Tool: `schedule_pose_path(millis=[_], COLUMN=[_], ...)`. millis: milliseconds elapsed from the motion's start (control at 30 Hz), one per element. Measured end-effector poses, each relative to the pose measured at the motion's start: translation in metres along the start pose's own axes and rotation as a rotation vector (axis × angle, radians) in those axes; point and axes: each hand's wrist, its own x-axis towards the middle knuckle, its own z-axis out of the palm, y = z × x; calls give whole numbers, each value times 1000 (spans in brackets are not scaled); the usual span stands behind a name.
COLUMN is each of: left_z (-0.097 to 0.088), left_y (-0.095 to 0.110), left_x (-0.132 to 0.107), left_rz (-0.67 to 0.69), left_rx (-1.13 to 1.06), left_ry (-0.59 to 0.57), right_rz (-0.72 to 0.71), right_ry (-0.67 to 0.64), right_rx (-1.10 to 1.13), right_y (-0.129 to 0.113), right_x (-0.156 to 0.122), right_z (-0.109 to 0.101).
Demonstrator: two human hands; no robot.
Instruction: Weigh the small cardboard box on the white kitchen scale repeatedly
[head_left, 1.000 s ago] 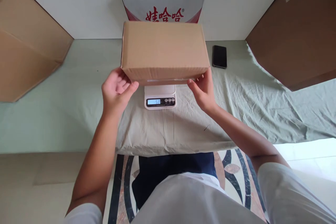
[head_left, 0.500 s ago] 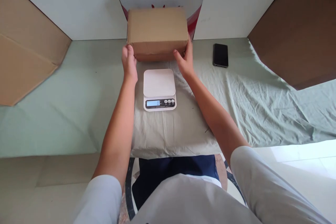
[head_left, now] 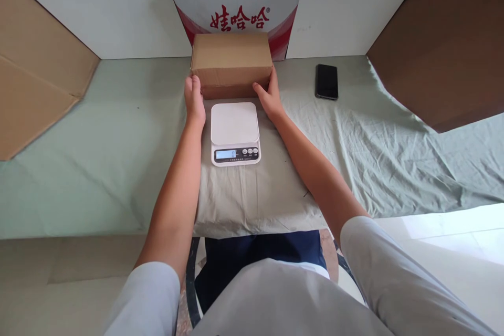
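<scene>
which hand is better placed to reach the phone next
Probably the right hand, nearer the black rectangular phone; the left hand is at the far end of the small brown cardboard box. Both touch it.

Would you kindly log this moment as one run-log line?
left hand: holds cardboard box, left end | right hand: holds right end | white scale: near side of box, display 0 | phone: right of box
</scene>
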Motion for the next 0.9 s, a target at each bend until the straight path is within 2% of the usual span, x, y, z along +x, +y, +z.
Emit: schedule_pose_path(millis=[100, 233, 400, 600, 800, 900], left_z=[0, -4, -9, -8, -9, -10], left_y=[-3, -9, -17, -14, -11, -13], left_x=[1, 5, 10, 9, 5, 4], left_rz=[-12, -2, 8, -45, 23, 25], left_rx=[22, 7, -3, -46, -45, -57], left_ry=[22, 24, -5, 44, 7, -2], right_rz=[32, -14, -8, -12, 29, 54], right_ry=[19, -3, -27, -31, 4, -21], right_rx=[8, -31, 21, -8, -6, -21], right_y=[13, 24, 24, 31, 31, 24], right_x=[3, 4, 2, 0, -2, -5], right_z=[2, 3, 1, 0, -3, -5])
